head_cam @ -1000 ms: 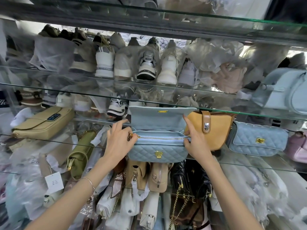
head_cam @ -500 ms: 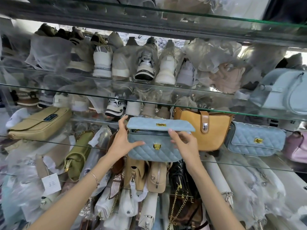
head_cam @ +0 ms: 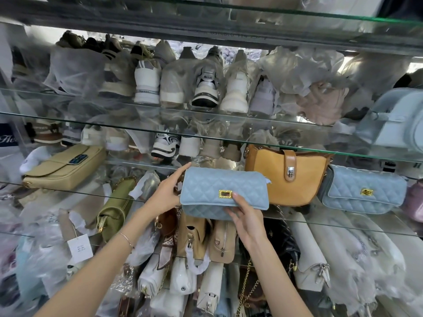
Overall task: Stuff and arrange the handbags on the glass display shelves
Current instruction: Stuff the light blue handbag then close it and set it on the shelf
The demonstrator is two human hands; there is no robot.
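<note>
Flap of blue quilted bag (head_cam: 224, 193) now down, was open 1 s ago: stuffing prob. done. L hand (head_cam: 167, 191) fingers grip left end, R hand (head_cam: 247, 221) fingers cup underside. Bag at glass shelf (head_cam: 357, 226) front, beside tan bag (head_cam: 288, 177).

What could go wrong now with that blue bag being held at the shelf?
The blue quilted bag, held between the left hand and right hand, is close beside the tan bag; pushing it in might knock that one over. It also seems to be near the front edge of the glass shelf, so it could tip off if released here.
</note>
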